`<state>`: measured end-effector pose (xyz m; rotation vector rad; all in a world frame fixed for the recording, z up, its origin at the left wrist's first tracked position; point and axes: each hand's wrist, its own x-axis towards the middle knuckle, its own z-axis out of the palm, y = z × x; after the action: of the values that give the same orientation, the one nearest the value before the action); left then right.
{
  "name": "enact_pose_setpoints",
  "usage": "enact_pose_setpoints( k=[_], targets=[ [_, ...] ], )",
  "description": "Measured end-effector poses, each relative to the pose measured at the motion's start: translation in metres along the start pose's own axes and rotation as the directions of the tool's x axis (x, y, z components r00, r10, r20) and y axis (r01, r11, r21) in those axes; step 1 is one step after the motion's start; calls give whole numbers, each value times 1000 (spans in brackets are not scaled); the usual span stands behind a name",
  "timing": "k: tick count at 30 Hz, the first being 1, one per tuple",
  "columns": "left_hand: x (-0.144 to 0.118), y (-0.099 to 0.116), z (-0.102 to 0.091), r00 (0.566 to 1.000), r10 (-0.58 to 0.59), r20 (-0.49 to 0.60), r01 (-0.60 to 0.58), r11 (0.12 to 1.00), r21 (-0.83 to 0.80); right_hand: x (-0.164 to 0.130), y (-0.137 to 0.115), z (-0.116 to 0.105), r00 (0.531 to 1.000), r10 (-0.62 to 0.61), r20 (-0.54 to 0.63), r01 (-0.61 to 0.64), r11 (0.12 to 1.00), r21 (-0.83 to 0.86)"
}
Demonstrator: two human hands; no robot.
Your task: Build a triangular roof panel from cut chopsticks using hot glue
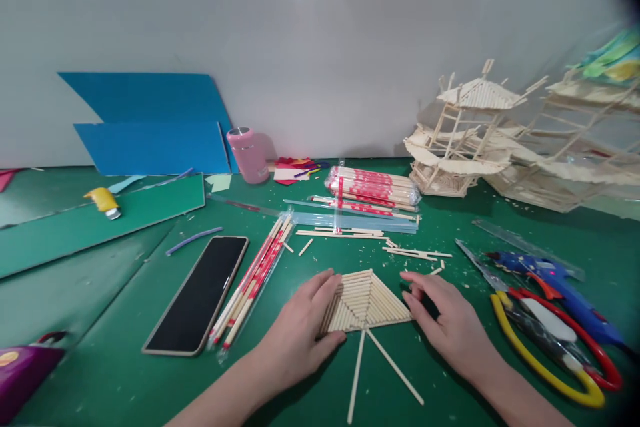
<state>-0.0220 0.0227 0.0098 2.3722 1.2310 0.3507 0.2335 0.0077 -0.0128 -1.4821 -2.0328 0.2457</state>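
A fan-shaped panel of glued wooden sticks (367,297) sits in front of me, its sticks laid in rows around a centre. Two bare sticks (356,377) stretch from that centre towards me. My left hand (303,320) grips the panel's left side, fingers along the upper edge and thumb at the lower edge. At the right corner is my right hand (443,317), its thumb and forefinger apart and curved, with nothing visible between them. Whether it touches the corner is hard to tell. Loose wooden sticks (417,253) and small offcuts lie just beyond.
Scissors (550,347) and a blue hot glue gun (555,280) lie at right. Stick-built pavilion models (465,140) stand behind. A phone (197,297), bagged sticks (257,273), a pink bottle (249,157), blue boards (160,147) and a yellow cutter (103,202) are leftward.
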Motion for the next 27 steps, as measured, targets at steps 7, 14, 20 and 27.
enact_pose_setpoints(
  k=[7, 14, 20, 27],
  targets=[
    [6, -9, -12, 998, 31, -55, -35, 996, -84, 1, 2, -1, 999, 0, 49, 0, 1000, 5],
    [2, -22, -8, 882, -24, -470, -10, 998, -68, 14, 21, -2, 986, -102, 134, 103, 995, 1],
    [6, -23, -5, 961, 63, -268, -61, 998, 15, 38, 22, -3, 986, -75, 146, 75, 997, 7],
    [12, -23, -12, 993, 114, 35, -116, 991, 67, 4, -13, -17, 977, 125, 171, -114, 991, -77]
  ],
)
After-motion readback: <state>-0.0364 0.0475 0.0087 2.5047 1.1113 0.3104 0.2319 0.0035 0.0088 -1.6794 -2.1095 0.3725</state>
